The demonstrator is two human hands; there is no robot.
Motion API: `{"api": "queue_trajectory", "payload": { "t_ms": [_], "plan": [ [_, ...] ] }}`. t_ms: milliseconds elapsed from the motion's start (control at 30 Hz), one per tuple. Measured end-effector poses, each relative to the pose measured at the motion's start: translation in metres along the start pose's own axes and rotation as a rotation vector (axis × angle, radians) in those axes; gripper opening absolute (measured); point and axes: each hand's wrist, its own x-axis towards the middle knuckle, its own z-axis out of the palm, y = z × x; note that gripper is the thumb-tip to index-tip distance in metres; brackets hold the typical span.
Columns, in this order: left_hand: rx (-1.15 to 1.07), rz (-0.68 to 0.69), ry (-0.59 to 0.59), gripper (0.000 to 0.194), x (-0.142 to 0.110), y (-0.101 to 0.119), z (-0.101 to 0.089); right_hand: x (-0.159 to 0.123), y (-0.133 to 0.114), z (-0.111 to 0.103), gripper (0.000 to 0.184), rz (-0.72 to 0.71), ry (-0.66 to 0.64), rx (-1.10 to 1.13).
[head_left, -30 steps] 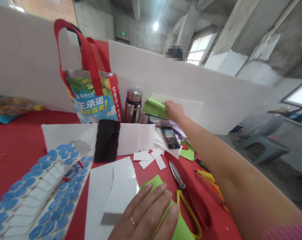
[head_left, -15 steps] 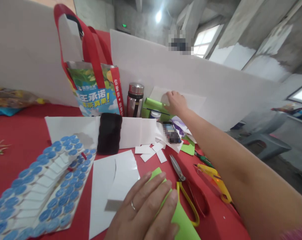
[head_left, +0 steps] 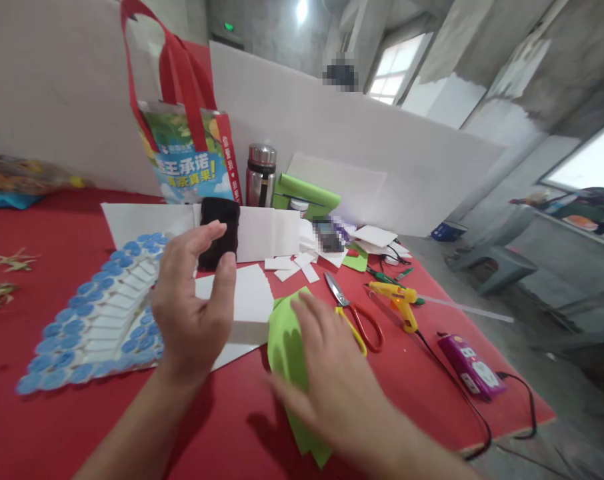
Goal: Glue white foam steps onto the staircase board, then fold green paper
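Observation:
A light-green sheet (head_left: 285,343) with a curled upper end lies on the red table in front of me. My right hand (head_left: 335,370), slightly blurred, is over its right side with fingers apart; whether it presses on the sheet I cannot tell. My left hand (head_left: 195,307) is raised to the left, holding nothing, its thumb apart from the fingers. Behind it lies a white board (head_left: 247,293), partly hidden. Farther left is a white fan-like panel (head_left: 107,327) edged with blue discs (head_left: 56,380). Scissors (head_left: 337,291) with yellow and red handles lie just beyond the right hand.
A yellow glue gun (head_left: 406,303) and a purple corded box (head_left: 469,367) sit at right. Along the back stand a carrier bag (head_left: 187,167), a steel flask (head_left: 261,177), a black cloth-like item (head_left: 222,227), a rolled green sheet (head_left: 312,193) and a phone (head_left: 328,235). White scraps (head_left: 285,272) lie mid-table.
My right hand has come back from the rolled green sheet at the rear to the green sheet in front. My left hand has lifted off that sheet and moved left.

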Motion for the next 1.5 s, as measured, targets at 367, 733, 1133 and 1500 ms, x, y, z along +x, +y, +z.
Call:
{"api": "queue_trajectory", "payload": {
  "t_ms": [367,733,1133,1500],
  "plan": [
    [0.389,-0.237,-0.442,0.06,-0.027,-0.037,-0.039,-0.042,-0.026,0.055,0.025,0.27,-0.144,-0.162],
    [0.446,-0.341,-0.57,0.069,-0.091,-0.039,-0.066,-0.052,0.028,0.031,0.035,0.402,0.09,0.338],
    [0.274,-0.53,-0.56,0.055,-0.078,-0.033,-0.066,-0.063,0.045,-0.014,0.042,0.627,0.311,0.726],
    [-0.52,-1.369,0.198,0.012,-0.058,0.023,-0.036,-0.069,0.054,0.029,0.047,0.793,0.048,0.986]
  ]
}}
